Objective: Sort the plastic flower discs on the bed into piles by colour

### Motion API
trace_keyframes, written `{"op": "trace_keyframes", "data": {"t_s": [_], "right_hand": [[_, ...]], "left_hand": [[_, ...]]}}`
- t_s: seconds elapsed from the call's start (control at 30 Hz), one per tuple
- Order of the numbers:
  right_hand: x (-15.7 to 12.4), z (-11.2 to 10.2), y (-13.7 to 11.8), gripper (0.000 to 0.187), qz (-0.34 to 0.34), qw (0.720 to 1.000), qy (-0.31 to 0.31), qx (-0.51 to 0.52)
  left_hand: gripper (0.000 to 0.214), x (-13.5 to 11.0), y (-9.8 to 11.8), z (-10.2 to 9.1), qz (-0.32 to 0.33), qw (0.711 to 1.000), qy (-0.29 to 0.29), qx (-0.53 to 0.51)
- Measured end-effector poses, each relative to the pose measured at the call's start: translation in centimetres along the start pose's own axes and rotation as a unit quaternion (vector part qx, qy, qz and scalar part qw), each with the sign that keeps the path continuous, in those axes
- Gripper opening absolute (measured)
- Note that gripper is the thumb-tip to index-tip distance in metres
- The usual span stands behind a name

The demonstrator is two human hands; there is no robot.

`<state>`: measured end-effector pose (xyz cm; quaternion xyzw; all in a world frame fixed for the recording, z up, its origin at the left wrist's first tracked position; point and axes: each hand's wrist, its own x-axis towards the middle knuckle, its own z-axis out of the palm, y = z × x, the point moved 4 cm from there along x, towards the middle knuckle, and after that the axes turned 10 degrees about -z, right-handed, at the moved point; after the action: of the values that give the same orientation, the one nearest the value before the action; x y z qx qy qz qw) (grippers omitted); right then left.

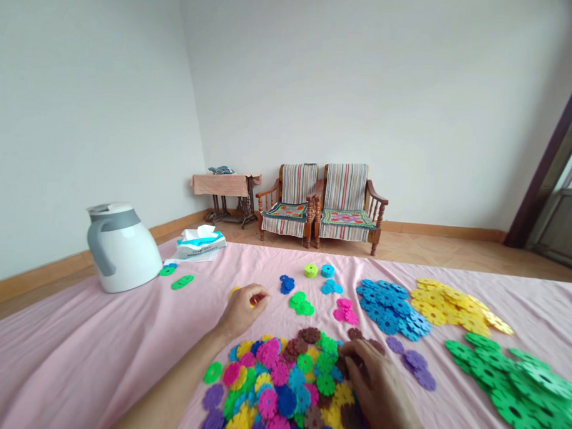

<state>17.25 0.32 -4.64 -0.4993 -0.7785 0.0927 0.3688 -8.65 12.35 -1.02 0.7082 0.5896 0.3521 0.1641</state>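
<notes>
A large mixed heap of notched plastic snowflake discs lies on the pink cloth in front of me. My left hand hovers at the heap's far left, thumb and fingers curled into a pinch; what they hold, if anything, is hidden. Yellow discs show behind it and through the finger gap. Curled over the heap's right edge, my right hand has its fingertips closed at a brown disc, partly covered by the fingers. More brown discs lie just beyond its knuckles.
Small single-colour groups lie farther out: green discs, pink discs, dark blue discs. Bigger blue, yellow and green piles spread rightward. A white jug and tissue pack stand left.
</notes>
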Motion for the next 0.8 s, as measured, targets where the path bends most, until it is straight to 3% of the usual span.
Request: {"op": "trace_keyframes", "data": {"t_s": [0.07, 0.17, 0.27, 0.43, 0.63, 0.8], "right_hand": [[0.0, -0.1, 0.0, 0.021, -0.002, 1.0, 0.003, 0.0], [0.0, -0.2, -0.2, 0.022, -0.003, 1.0, 0.013, -0.002], [0.0, -0.3, -0.4, 0.022, 0.0, 1.0, 0.027, -0.001], [0.0, -0.3, -0.4, 0.021, -0.005, 0.999, 0.035, 0.009], [0.0, -0.1, -0.2, 0.021, -0.003, 1.0, 0.026, 0.01], [0.0, 0.1, -0.2, 0.02, -0.004, 1.0, 0.021, 0.004]], "left_hand": [[0.016, -1.6, 2.8, 1.4, 0.097, 0.986, -0.133, -0.002], [0.018, -3.6, 5.0, 2.3, 0.165, 0.958, -0.233, 0.022], [0.028, -4.1, 4.9, 2.3, 0.17, 0.95, -0.253, 0.066], [0.027, -3.0, 3.1, 1.2, 0.113, 0.949, -0.27, 0.114], [0.026, -2.4, 1.2, 0.1, 0.065, 0.926, -0.357, 0.102], [0.03, -2.3, 0.6, 0.4, 0.043, 0.925, -0.367, 0.09]]}}
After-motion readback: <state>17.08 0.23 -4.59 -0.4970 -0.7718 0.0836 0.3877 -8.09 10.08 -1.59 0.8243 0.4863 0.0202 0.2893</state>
